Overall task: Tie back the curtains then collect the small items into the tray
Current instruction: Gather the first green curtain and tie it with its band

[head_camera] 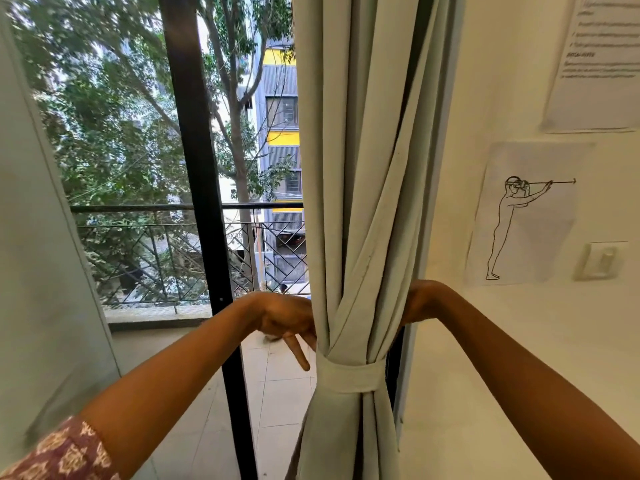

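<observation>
Left hand is tucked against the near edge of the gathered curtain, knuckles up, two fingers pointing down and loose, the rest curled toward the fabric; whether it actually pinches any cloth, I cannot tell. Right hand goes round the far side of the bundle, wrist bent, its fingers hidden behind the folds, so its grip is anybody's guess.

Just below both hands sits the tie-back band, wrapped snugly around the curtain, cinching it into a waist beside the black door frame. The cloth fans out again beneath it. A second curtain hangs at the far left.

Judging the material: soft, light, pale-green fabric, floppy and forgiving, nothing fragile. It will slump and spread unless the bundle is squeezed, so the place to hold is right at the waist, above the band, with both hands closing the folds from either side. The band looks flat and limp too, and may slide down if left slack.

No tray or small items in sight here; the wall on the right carries only papers and a switch.
</observation>
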